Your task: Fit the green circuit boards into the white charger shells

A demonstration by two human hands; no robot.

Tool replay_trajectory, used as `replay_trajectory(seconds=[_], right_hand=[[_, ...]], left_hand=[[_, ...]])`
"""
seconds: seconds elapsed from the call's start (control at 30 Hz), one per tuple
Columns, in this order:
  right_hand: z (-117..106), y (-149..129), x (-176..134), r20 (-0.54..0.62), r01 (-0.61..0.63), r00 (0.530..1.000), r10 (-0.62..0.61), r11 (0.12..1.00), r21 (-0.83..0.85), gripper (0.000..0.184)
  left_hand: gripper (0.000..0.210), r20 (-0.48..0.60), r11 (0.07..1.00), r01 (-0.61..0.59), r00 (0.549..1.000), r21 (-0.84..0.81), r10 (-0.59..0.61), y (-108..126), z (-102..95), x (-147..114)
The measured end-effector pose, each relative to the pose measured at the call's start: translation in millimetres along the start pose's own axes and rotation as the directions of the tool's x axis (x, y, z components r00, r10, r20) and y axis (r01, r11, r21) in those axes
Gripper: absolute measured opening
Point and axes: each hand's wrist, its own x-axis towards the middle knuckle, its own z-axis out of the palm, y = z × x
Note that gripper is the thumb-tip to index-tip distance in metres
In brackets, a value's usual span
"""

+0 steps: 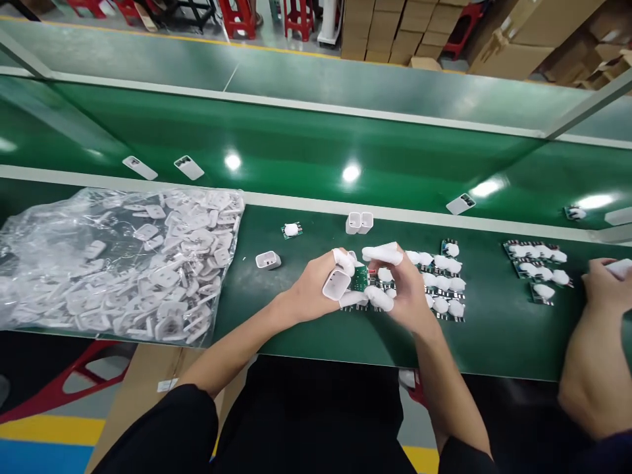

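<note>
My left hand (pixel 316 282), with white finger cots on, grips a white plastic charger housing (pixel 336 284) whose open end faces me. Beside the housing is a small green circuit board (pixel 361 278). My right hand (pixel 409 289), also in white finger cots, has thumb and fingers closed about the board's right side; the exact contact is partly hidden. Under and beyond my right hand lie rows of circuit boards with white blobs on top (pixel 444 283). A lone board (pixel 291 230) and an empty white housing (pixel 268 261) rest on the green bench to the left.
A clear plastic bag (pixel 197 263) of white plastic parts covers the bench's left side. Two housings (pixel 359 222) stand by the back ledge. More boards (pixel 538 263) lie at right, near another person's hand (pixel 607 286) with a white part. Several white pieces (pixel 189 167) appear along the green back panel.
</note>
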Motion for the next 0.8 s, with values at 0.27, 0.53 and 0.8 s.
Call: replay_trajectory(seconds=[0.27, 0.53, 0.8], right_hand=[[8, 12, 0, -0.070, 0.009, 0.997, -0.014, 0.997, -0.075, 0.022], [-2, 8, -8, 0.102, 0.283, 0.958, -0.267, 0.936, -0.210, 0.083], [-3, 15, -7, 0.068, 0.380, 0.919, -0.389, 0.824, -0.420, 0.070]], left_hand=[[0.050, 0.084, 0.869, 0.415, 0.909, -0.268, -0.408, 7, 1.0, -4], [0.048, 0.191, 0.790, 0.427, 0.904, -0.440, -0.382, 9, 2.2, 1], [0.051, 0.313, 0.873, 0.462, 0.861, -0.155, -0.400, 12, -4.9, -8]])
